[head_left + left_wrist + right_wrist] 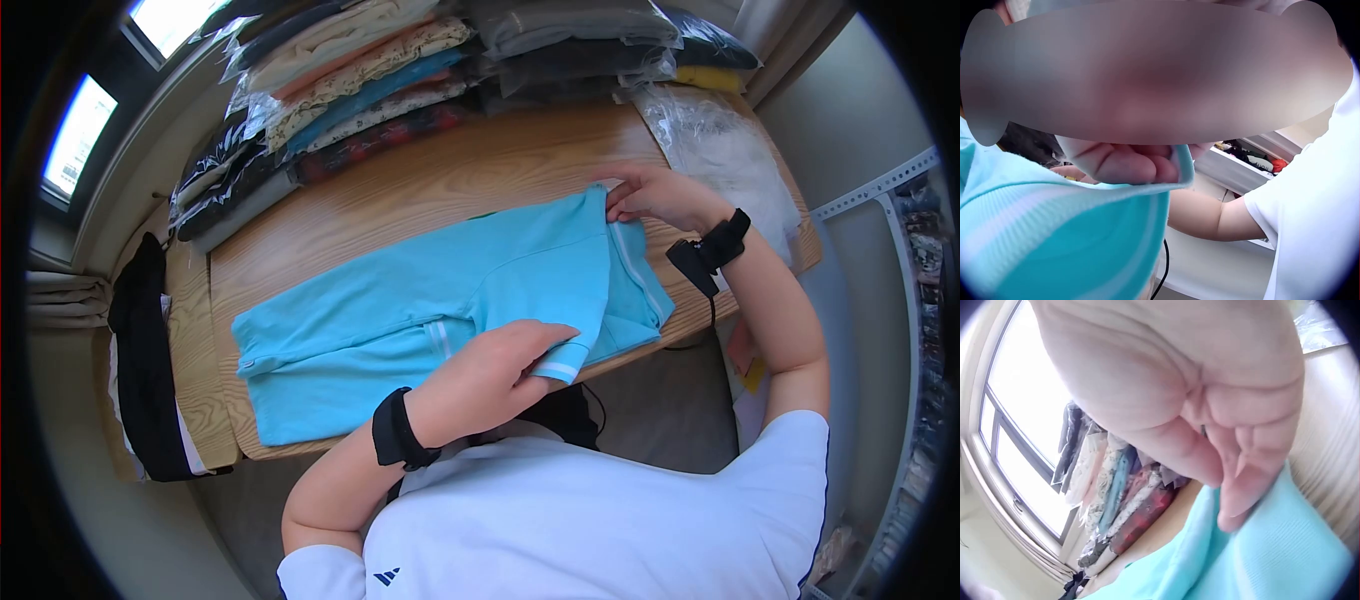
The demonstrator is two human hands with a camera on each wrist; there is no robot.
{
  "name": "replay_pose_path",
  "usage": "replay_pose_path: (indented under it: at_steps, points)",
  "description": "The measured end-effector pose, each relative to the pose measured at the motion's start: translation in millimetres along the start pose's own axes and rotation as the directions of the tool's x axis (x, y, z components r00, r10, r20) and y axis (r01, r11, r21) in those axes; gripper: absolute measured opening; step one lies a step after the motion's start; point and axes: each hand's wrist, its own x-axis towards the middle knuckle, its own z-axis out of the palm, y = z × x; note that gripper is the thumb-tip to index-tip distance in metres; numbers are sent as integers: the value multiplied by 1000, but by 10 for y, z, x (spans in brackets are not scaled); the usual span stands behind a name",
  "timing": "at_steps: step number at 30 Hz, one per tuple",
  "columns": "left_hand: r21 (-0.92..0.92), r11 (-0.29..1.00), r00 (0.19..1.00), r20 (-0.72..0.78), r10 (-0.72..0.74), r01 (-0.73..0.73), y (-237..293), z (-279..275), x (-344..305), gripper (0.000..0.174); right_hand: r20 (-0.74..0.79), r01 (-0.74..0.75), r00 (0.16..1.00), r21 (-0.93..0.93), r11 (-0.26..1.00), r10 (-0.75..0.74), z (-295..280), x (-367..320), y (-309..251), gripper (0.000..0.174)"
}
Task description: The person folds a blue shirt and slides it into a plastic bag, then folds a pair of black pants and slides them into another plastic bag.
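Observation:
A turquoise shirt with white-striped ribbed edges lies partly folded across the wooden table. My left hand grips a striped sleeve cuff at the near side. In the left wrist view the fingers curl over the ribbed edge, with the cuff's opening below them; a blur hides the rest of that hand. At the far right corner of the shirt, my right hand pinches the cloth. Seen from the right wrist, its thumb and fingers close on the turquoise fabric.
Stacks of bagged, folded clothes line the back of the table. Clear plastic bags lie at the right end. A black garment hangs over the left end. A metal shelf stands at the right.

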Motion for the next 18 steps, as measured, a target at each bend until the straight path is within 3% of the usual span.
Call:
replay_pose_path:
  at_steps: [1,8,10,11,13,15,17,18]
  points:
    - [1,1000,1000,-18,14,-14,-2,4,0,43,73,22,997,46,999,-25,-22,54,27,34]
    - [-5,999,999,3,48,-48,6,-24,-20,39,35,-89,996,53,995,88,-65,173,51,28]
    - [-104,994,1000,-9,-27,26,0,-39,-21,38,-1,-50,999,-114,992,50,-48,173,-1,24]
    - [-104,994,1000,-8,-27,26,-10,-57,-26,38,-2,-50,999,-113,992,50,-56,200,6,24]
    - [-538,798,926,-78,-368,272,-54,-135,-52,36,30,-32,999,-190,981,38,-90,259,43,22]
    - [-671,719,819,-300,-488,183,-275,-290,-78,26,12,-49,999,-181,982,52,-67,217,-14,22]
    - [-802,572,663,-335,-670,172,-608,-470,-129,14,-4,-62,998,-173,983,62,-66,197,-28,21]
    - [-803,571,663,-335,-670,171,-666,-491,-141,14,-8,-71,997,-170,983,71,-68,206,-23,22]
